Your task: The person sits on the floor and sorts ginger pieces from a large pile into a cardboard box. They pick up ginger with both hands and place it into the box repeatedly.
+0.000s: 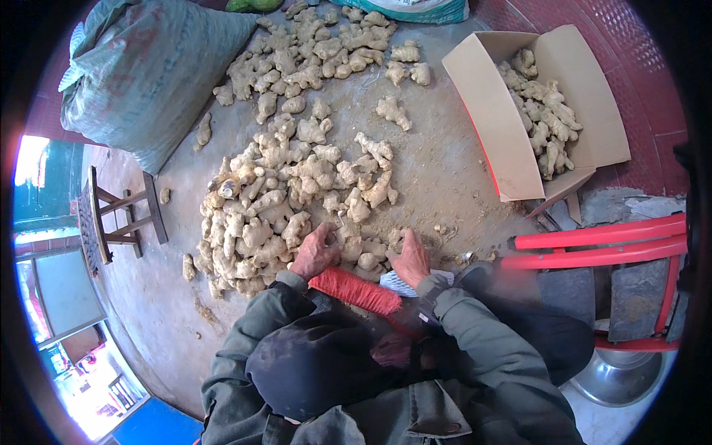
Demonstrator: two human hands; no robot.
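Both left hand (319,252) and right hand (411,258) were at the near side of a ginger pile (256,233).
Each grip was curled; whether it pinched ginger could not be told. The pile lay on the floor (439,159), left of a cardboard box (495,111).

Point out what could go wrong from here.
Ginger pieces at the near side of the loose pile might roll away if the left hand or right hand knocks them. The red bundle is close to both hands, so either might catch on it.
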